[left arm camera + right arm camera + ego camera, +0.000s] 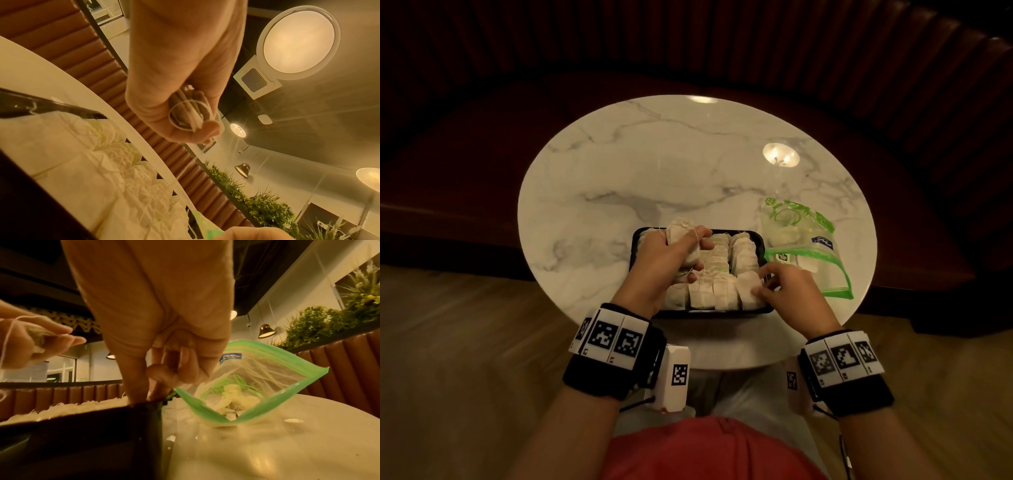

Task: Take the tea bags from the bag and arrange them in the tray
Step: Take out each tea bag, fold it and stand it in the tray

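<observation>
Beneath both hands point(671, 260), the tray point(763, 310) is half hidden.

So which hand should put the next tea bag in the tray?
Probably the left hand: it already grips a bunch of tea bags above the tray. The right hand is busy pressing the rows.

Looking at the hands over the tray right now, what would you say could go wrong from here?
1. The left hand holds a bunch of tea bags with loose strings; a string might snag on bags in the tray and drag them out of line.
2. The tray looks nearly full, so the right hand, whose fingers are at the near right row, could topple it while making room.
3. The zip bag lies open beside the tray; a wrist might knock it.
</observation>
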A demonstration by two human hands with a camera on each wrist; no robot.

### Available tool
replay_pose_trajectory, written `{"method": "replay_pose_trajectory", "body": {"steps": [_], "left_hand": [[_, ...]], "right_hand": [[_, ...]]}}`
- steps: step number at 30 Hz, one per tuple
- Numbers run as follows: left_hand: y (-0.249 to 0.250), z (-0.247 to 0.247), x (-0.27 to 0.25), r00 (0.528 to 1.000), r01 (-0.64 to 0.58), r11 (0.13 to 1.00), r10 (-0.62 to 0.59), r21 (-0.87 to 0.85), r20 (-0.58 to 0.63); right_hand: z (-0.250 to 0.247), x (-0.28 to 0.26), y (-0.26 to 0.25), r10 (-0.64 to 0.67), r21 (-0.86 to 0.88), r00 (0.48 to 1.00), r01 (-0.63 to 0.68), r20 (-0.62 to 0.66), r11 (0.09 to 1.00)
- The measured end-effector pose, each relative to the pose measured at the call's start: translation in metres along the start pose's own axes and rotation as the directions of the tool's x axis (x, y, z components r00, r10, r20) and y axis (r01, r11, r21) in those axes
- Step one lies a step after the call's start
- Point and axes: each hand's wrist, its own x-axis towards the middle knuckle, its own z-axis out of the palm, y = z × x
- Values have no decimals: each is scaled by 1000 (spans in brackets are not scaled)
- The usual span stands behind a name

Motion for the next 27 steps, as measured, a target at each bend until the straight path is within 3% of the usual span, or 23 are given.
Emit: {"method": "replay_pose_trajectory", "body": {"steps": [4,12,16,19,23,27], "left_hand": [[1,1,-1,1000,21,1000,-21,-11,11],[2,1,-1,999,51,999,-50,-19,17],[0,3,-1,997,62,998,-61,-26,53],[-2,5,-3,996,39,999,-40,17,77],[-1,8,-7,989,9,996,-22,91,144],[0,9,-8,983,-7,997,-7,77,184]], "right_hand": [[3,-6,-8,-60,-38,994,57,-94,998],[6,-9,-14,-29,-62,994,23,-107,998],[-2,-10,-34,-141,202,969,182,-204,962],[-10,-16,-60,-184,441,969,241,-167,865],[-10,-16,-78,-211,451,976,215,-59,866],[-8,-14,-77,-156,544,986,98,60,833]]}}
